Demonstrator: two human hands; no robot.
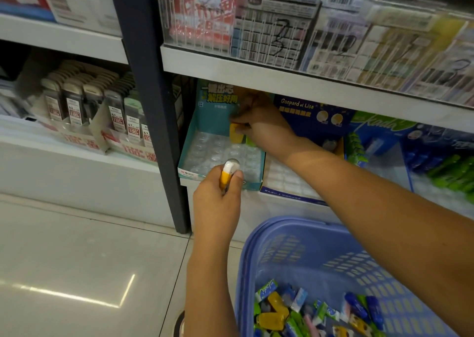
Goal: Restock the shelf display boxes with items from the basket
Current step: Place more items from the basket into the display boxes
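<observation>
A teal display box (191, 145) with a clear plastic slotted tray stands on the lower shelf. My right hand (259, 125) reaches into its back and pinches a yellow item (235, 132) standing upright in a rear slot, beside a green one (250, 141). My left hand (218, 200) hovers at the box's front edge and grips a yellow and white item (227, 173). A blue plastic basket (295, 247) sits on the floor at the bottom right, holding several small packaged items (315, 311) in yellow, green and blue.
To the right stand a dark blue display box (315, 117) with a white tray and a blue box of green items (441, 167). A dark shelf post (154, 105) rises left of the teal box. The upper shelf edge (282, 80) overhangs. Tiled floor lies at the left.
</observation>
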